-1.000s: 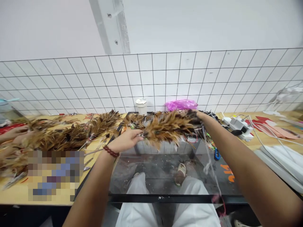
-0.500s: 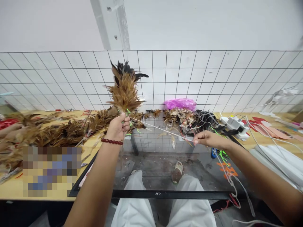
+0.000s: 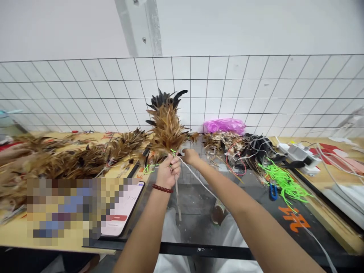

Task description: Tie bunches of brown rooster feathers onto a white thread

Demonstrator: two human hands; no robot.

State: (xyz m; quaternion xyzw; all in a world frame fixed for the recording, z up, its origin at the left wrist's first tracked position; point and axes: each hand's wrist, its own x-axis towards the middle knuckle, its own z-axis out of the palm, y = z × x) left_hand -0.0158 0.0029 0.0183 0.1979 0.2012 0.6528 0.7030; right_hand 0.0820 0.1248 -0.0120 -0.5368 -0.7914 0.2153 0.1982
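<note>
My left hand (image 3: 168, 172) is closed around the base of a brown feather duster (image 3: 165, 123) that stands upright, dark feathers at its tip. A thin stick (image 3: 178, 201) hangs down below the fist. My right hand (image 3: 190, 156) is just right of the duster's base, fingers pinched on a white string (image 3: 199, 180) that runs down along my right forearm. A bit of green cord (image 3: 149, 167) shows at the base.
A row of finished feather dusters (image 3: 65, 161) lies at the left. A phone (image 3: 122, 208) rests near the table's front edge. Loose feathers (image 3: 218, 142), green cords (image 3: 283, 178), a pink bag (image 3: 224, 125) and a power strip (image 3: 298, 153) lie at the right. A wire grid (image 3: 256, 94) stands behind.
My right hand moved left from an arm's width away to the duster's base, bringing the string in. The duster stays upright in my left hand.
</note>
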